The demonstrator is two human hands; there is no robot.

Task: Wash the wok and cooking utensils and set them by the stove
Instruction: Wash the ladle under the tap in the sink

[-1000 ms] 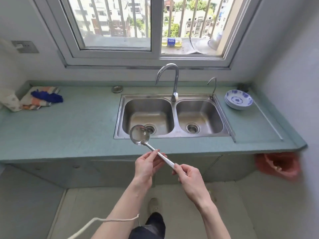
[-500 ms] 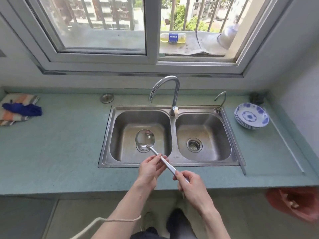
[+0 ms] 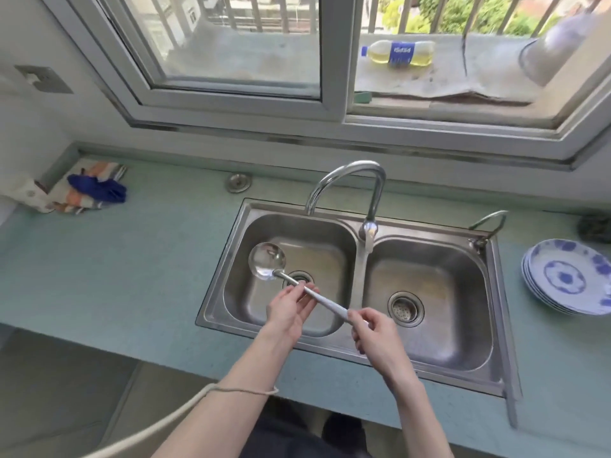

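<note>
1. The right hand [image 3: 377, 332] is pinching the end of the ladle [image 3: 297, 285] handle, its fingers [image 3: 362, 317] curled shut around the pale grip.
2. The left hand [image 3: 287, 312] is supporting the handle near its middle; its fingers [image 3: 299, 294] are lightly closed on the shaft, thumb above.
3. The ladle is being held in the air, slanting up and to the left, with its bowl over the left basin [image 3: 317, 246] of the sink and the handle end close to the divider between the basins.
4. Step in hand, as judged: the ladle is being brought to the sink for washing. No water is visibly running, though a pale streak under the spout leaves this uncertain.
5. Next move, as judged: one hand needs to be freed to open the faucet [image 3: 347, 180], and the bowl needs shifting right, under the spout, which is hanging over the divider. No sponge is identifiable in view.
6. Count of items in view:
   - ladles: one;
   - basins: two, the right basin [image 3: 463, 328] also bare, each with one drain;
   - faucets: one large, plus one small tap [image 3: 489, 221] at the far right corner;
   - plates [image 3: 568, 279]: one stack on the tabletop [image 3: 132, 276], right of the sink, exact number unclear;
   - cloths [image 3: 92, 190]: one bundle at far left;
   - woks: none in view.
</note>
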